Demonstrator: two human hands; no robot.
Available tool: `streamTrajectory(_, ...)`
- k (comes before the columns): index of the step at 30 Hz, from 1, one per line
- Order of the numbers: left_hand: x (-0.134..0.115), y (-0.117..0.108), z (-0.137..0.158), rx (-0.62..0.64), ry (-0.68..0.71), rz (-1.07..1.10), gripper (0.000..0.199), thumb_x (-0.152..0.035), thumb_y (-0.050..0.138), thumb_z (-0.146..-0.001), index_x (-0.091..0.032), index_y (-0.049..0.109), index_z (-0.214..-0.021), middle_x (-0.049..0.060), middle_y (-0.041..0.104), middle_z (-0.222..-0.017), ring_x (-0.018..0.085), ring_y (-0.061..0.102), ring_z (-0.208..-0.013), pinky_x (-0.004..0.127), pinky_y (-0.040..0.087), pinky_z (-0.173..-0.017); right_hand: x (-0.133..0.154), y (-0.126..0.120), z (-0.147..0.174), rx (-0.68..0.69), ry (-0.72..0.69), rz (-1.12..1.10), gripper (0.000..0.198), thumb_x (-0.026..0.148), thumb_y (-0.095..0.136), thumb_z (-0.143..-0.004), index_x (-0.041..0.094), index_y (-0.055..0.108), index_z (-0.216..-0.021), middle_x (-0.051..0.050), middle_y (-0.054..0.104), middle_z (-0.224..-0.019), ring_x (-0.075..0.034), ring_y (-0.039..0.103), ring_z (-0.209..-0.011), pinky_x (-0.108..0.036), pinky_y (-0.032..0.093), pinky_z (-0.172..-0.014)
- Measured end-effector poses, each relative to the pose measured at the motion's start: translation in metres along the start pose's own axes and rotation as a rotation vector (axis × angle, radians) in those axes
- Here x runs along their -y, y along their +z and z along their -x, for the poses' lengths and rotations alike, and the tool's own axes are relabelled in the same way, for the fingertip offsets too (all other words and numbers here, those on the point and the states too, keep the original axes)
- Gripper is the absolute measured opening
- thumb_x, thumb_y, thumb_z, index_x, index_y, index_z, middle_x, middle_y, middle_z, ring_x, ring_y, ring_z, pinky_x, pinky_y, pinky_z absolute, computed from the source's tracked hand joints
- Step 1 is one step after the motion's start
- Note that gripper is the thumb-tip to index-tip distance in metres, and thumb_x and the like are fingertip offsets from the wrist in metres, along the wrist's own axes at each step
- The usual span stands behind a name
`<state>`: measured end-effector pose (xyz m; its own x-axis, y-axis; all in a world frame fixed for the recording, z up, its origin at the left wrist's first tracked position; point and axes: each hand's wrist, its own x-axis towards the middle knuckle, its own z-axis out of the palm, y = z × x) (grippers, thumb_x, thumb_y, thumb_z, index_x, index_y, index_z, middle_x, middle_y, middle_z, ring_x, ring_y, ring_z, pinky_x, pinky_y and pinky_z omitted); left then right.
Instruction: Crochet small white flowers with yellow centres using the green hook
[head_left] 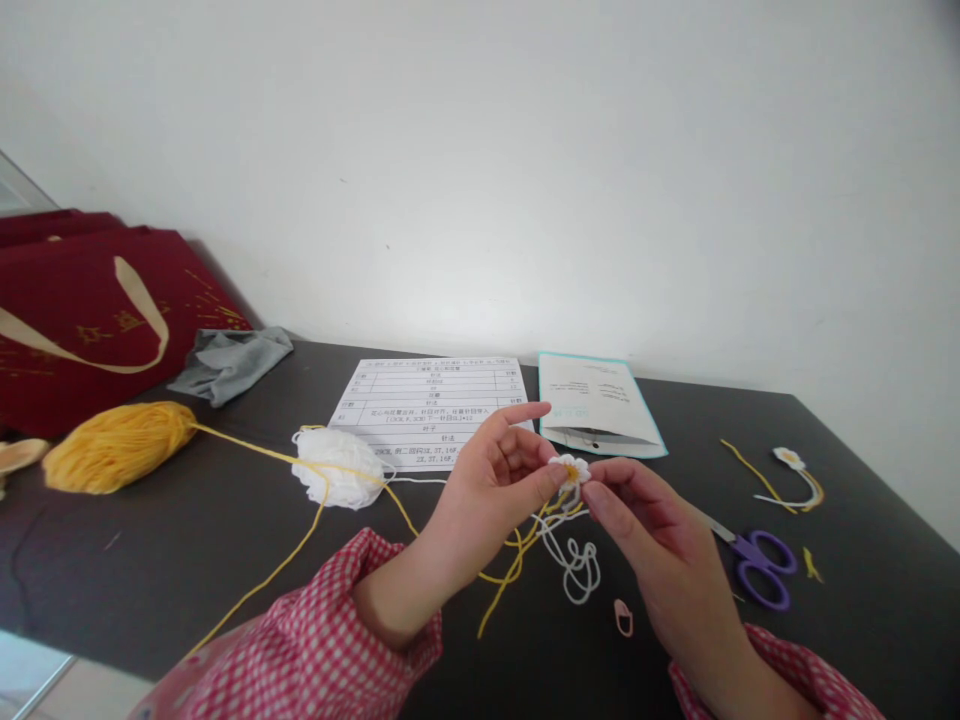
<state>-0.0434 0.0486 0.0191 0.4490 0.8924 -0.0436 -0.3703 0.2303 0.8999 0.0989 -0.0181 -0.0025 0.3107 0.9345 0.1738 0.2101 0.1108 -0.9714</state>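
Note:
Between both hands, above the dark table, is a small crochet flower (574, 470) with white petals and a yellow centre. My left hand (506, 470) pinches its left side between thumb and bent fingers, the index finger stretched out above. At the flower's right edge, my right hand (652, 520) closes thumb and fingertips on it. Yellow yarn tails (516, 570) and a loose loop of white yarn (581, 572) hang below the flower onto the table. A white yarn ball (337, 466) lies left of my left hand, crossed by a yellow strand.
Purple-handled scissors (763, 568) and a pink stitch marker (623, 618) lie near my right hand. Another crochet flower (789, 458) is farther right. A printed sheet (420, 400) and a white pouch (596, 395) lie behind; a yellow skein (120, 445) and red bags (82, 320) stand left.

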Motion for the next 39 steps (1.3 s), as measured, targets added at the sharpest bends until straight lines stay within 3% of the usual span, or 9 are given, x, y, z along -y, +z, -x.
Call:
streamTrajectory(13,-0.0055,-0.0038,-0.0033,0.008,-0.080,0.092,0.049,-0.010,0.080,-0.070,-0.014,0.060,-0.115,-0.006,0.066,-0.073,0.005,0.057,-0.063,0.020,0.045,-0.064,-0.0047,0.0018,-0.0031,0.054,0.052,-0.310,0.015,0.033,0.074,-0.081,0.023,0.068,-0.070,0.002,0.064,-0.079,-0.012,0.058,-0.074,-0.021,0.048,-0.069)
streamTrajectory(16,-0.0056,-0.0050,-0.0027,0.008,-0.106,0.090,0.049,-0.011,0.080,-0.070,-0.014,0.061,-0.115,-0.006,0.066,-0.073,0.005,0.058,-0.062,0.021,0.044,-0.064,-0.0028,0.0034,-0.0022,0.082,0.099,-0.371,0.017,0.035,0.074,-0.082,0.023,0.067,-0.072,0.003,0.063,-0.071,-0.009,0.056,-0.060,-0.020,0.046,-0.059)
streamTrajectory(19,-0.0039,-0.0057,-0.0035,0.005,-0.105,0.080,0.050,-0.012,0.080,-0.070,-0.014,0.060,-0.116,-0.006,0.067,-0.072,0.006,0.058,-0.062,0.022,0.044,-0.065,-0.0022,0.0061,-0.0016,0.116,0.152,-0.408,0.017,0.039,0.072,-0.083,0.023,0.067,-0.085,0.006,0.057,-0.055,-0.008,0.050,-0.046,-0.019,0.041,-0.049)
streamTrajectory(21,-0.0029,-0.0056,-0.0043,0.005,-0.109,0.069,0.050,-0.013,0.080,-0.071,-0.014,0.059,-0.116,-0.005,0.067,-0.072,0.006,0.058,-0.062,0.022,0.044,-0.065,-0.0026,0.0078,-0.0019,0.123,0.168,-0.414,0.023,0.041,0.074,-0.082,0.023,0.069,-0.094,0.006,0.057,-0.056,-0.007,0.049,-0.045,-0.020,0.041,-0.048)
streamTrajectory(24,-0.0025,-0.0051,-0.0049,0.005,-0.118,0.054,0.051,-0.014,0.081,-0.070,-0.013,0.058,-0.116,-0.004,0.068,-0.072,0.007,0.059,-0.063,0.023,0.043,-0.066,-0.0034,0.0088,-0.0032,0.127,0.179,-0.390,0.027,0.041,0.075,-0.080,0.022,0.072,-0.098,0.005,0.060,-0.059,-0.007,0.048,-0.045,-0.019,0.040,-0.046)
streamTrajectory(28,-0.0025,-0.0054,-0.0044,0.005,-0.127,0.045,0.050,-0.016,0.081,-0.071,-0.014,0.060,-0.116,-0.005,0.067,-0.072,0.007,0.057,-0.064,0.023,0.042,-0.066,-0.0033,0.0078,-0.0048,0.114,0.170,-0.321,0.021,0.038,0.076,-0.078,0.019,0.070,-0.074,0.003,0.062,-0.057,-0.006,0.046,-0.043,-0.018,0.036,-0.042)
streamTrajectory(32,-0.0009,-0.0059,-0.0036,0.046,-0.169,0.029,0.045,-0.020,0.082,-0.070,-0.016,0.066,-0.112,-0.003,0.068,-0.074,0.009,0.059,-0.067,0.026,0.042,-0.068,-0.0017,0.0066,-0.0038,0.065,0.110,-0.214,0.017,0.034,0.075,-0.078,0.020,0.070,-0.071,0.003,0.062,-0.057,-0.007,0.048,-0.043,-0.017,0.039,-0.042)
streamTrajectory(37,-0.0009,-0.0070,-0.0041,0.094,-0.176,0.024,0.013,-0.017,0.085,-0.066,-0.014,0.076,-0.075,0.002,0.072,-0.076,0.012,0.061,-0.073,0.027,0.043,-0.076,0.0000,0.0043,0.0003,-0.027,-0.031,-0.049,0.004,0.028,0.072,-0.080,0.024,0.073,-0.080,0.003,0.065,-0.061,-0.009,0.054,-0.050,-0.017,0.043,-0.045)
streamTrajectory(39,-0.0026,-0.0088,-0.0054,0.068,-0.149,0.031,0.009,-0.020,0.084,-0.068,-0.016,0.077,-0.072,0.002,0.073,-0.077,0.010,0.060,-0.073,0.025,0.042,-0.076,0.0007,0.0034,0.0016,-0.055,-0.096,0.000,0.004,0.024,0.070,-0.081,0.025,0.074,-0.082,0.003,0.067,-0.064,-0.010,0.056,-0.052,-0.017,0.044,-0.048)
